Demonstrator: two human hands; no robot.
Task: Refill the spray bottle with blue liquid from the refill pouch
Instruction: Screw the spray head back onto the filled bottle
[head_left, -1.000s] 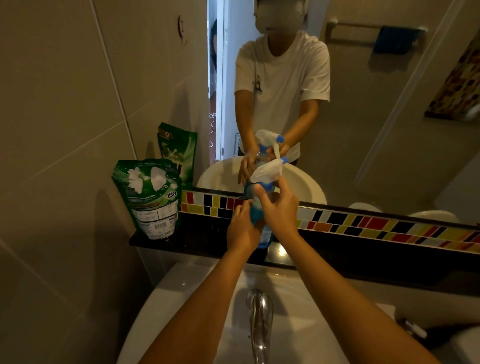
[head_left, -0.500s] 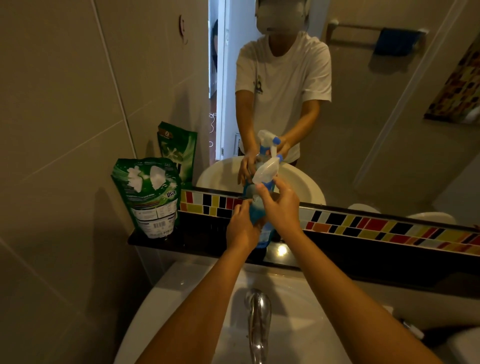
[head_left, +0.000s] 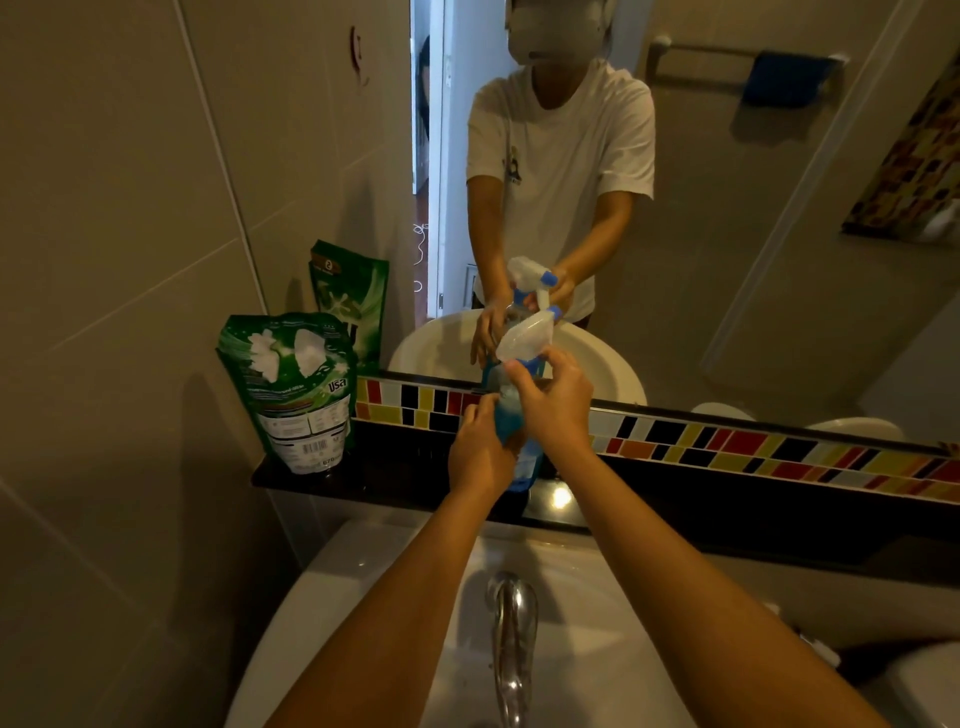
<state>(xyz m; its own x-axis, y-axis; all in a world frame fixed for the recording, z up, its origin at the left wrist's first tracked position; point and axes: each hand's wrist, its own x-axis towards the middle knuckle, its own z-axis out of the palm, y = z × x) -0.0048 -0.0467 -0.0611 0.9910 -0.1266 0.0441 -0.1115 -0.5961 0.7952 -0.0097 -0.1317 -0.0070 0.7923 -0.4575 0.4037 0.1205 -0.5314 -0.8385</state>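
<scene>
The spray bottle (head_left: 511, 421) stands upright on the black ledge (head_left: 363, 486) in front of the mirror, with blue liquid inside and a white trigger head (head_left: 524, 340) with a blue nozzle tip. My left hand (head_left: 480, 452) wraps the bottle's body from the left. My right hand (head_left: 556, 405) grips the neck collar just under the trigger head. The green refill pouch (head_left: 291, 392) stands upright on the ledge's left end, against the wall, untouched.
A white sink (head_left: 415, 623) with a chrome tap (head_left: 511, 634) lies below my arms. A mosaic tile strip (head_left: 753, 447) runs under the mirror, which reflects a person, the bottle and the pouch. The tiled wall closes the left side.
The trigger head has turned clockwise, its nozzle swinging further to the right and up, as my right hand twists at the neck. The bottle body and left hand stay put.
</scene>
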